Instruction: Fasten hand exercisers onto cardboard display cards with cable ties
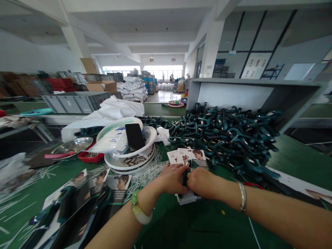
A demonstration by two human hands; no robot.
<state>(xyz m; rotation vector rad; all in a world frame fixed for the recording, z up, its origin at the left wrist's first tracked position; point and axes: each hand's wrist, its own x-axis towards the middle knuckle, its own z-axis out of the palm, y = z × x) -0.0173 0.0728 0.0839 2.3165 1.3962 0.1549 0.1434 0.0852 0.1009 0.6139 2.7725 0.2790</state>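
Bare forearms (275,207) reach in from the near edge of the head view, over the green counter (212,224). At their ends the hands are close together on one tool (184,179): the left hand (171,178) is wrapped over it, and the right hand (203,181) is curled closed against its right side, though exactly what those fingers pinch is hidden. It lies on a stack of printed cards (182,155), near the middle, just in front of a large pile (225,136) of similar tools at far right.

Judging by its look, the tool should be stiff, sturdy and rather heavy for its size, with grippy handles the best place to take hold. Cards look light, smooth and easily creased, so they are better pinched flat at the edges. Carded tools (66,205) lie at near left.
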